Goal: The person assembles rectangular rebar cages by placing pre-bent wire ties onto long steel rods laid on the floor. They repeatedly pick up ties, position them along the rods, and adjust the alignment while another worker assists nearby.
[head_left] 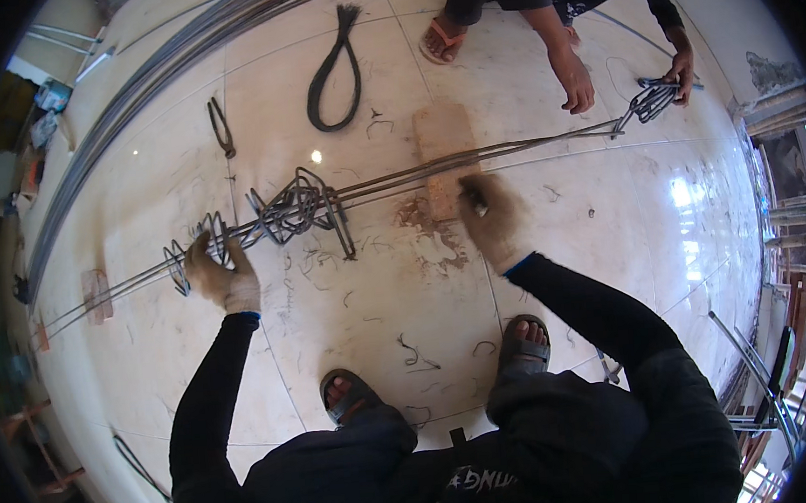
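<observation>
Long thin steel bars (499, 148) run from lower left to upper right across the floor. Bent square steel stirrups (292, 208) hang bunched around them left of the middle. My left hand (221, 275), in a pale glove, has its fingers and thumb hooked on a smaller group of stirrups (176, 269) at the bunch's left end. Just below the bars, my right hand (497, 226), also gloved, is raised with dark fingertips curled toward the thumb; motion blurs it, and anything in it is too small to name.
A looped bundle of tie wire (354, 77) and pincers (221, 129) lie beyond the bars. A brick-coloured board (444, 136) sits beneath them. More bars (131, 98) stretch along the far left. A co-worker's hand (682, 75) touches stirrups (651, 101); another hand (575, 85) hangs nearby.
</observation>
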`<action>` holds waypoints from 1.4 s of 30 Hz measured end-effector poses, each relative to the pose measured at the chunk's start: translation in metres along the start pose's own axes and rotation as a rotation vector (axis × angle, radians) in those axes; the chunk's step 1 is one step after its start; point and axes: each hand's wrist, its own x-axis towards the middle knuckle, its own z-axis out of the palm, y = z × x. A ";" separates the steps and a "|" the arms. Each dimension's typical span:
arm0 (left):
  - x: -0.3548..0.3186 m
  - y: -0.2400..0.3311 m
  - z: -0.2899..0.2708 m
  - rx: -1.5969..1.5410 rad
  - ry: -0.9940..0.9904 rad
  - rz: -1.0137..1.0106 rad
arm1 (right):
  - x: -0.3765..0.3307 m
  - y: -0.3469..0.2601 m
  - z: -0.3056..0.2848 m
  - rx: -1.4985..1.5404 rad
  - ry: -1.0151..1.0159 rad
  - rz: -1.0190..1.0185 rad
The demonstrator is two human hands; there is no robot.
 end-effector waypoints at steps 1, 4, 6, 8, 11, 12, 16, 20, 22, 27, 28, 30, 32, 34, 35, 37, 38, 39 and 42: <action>0.011 0.019 0.002 -0.132 -0.135 0.053 | 0.009 0.015 -0.011 -0.197 0.065 -0.098; 0.055 0.091 0.017 -0.498 -0.587 0.127 | 0.038 0.042 -0.029 -0.423 0.069 -0.335; 0.072 0.138 0.040 -0.588 -0.866 0.145 | 0.058 0.066 -0.029 -0.522 -0.071 -0.368; 0.080 0.164 0.063 -0.530 -1.097 0.201 | 0.076 0.076 -0.025 -0.606 -0.176 -0.428; 0.082 0.188 0.081 -0.511 -1.373 0.228 | 0.088 0.080 -0.021 -0.668 -0.196 -0.422; 0.081 0.188 0.085 -0.544 -1.364 0.215 | 0.089 0.082 -0.023 -0.665 -0.200 -0.423; 0.067 0.170 0.096 -0.601 -1.250 0.166 | 0.066 0.076 -0.028 -0.624 -0.308 -0.399; 0.081 0.168 0.101 -0.529 -1.200 0.252 | 0.054 0.086 -0.035 -0.529 -0.203 -0.371; 0.080 0.158 0.101 -0.525 -1.160 0.299 | 0.058 0.087 -0.033 -0.512 -0.208 -0.384; 0.086 0.147 0.106 -0.349 -1.074 0.333 | 0.051 0.096 -0.034 -0.357 -0.138 -0.407; 0.083 0.146 0.105 -0.318 -1.082 0.337 | 0.052 0.094 -0.033 -0.361 -0.186 -0.365; 0.078 0.145 0.105 -0.321 -1.007 0.399 | 0.065 0.092 -0.031 -0.396 -0.248 -0.300; 0.081 0.134 0.100 -0.321 -0.976 0.402 | 0.077 0.084 -0.018 -0.348 -0.250 -0.300; 0.070 0.129 0.098 -0.329 -0.995 0.320 | 0.084 0.088 -0.019 -0.219 -0.222 -0.368; 0.068 0.128 0.103 -0.246 -1.051 0.317 | 0.084 0.091 -0.022 -0.276 -0.152 -0.396; 0.067 0.099 0.114 -0.290 -1.112 0.514 | 0.091 0.098 -0.025 -0.402 -0.061 -0.501; 0.066 0.104 0.115 -0.279 -1.071 0.504 | 0.096 0.125 -0.024 -0.436 0.007 -0.554; 0.064 0.105 0.113 -0.261 -1.035 0.481 | 0.104 0.142 -0.031 -0.449 -0.125 -0.487; 0.053 0.104 0.100 -0.397 -1.044 0.206 | 0.118 0.179 -0.050 -0.701 -0.480 -0.427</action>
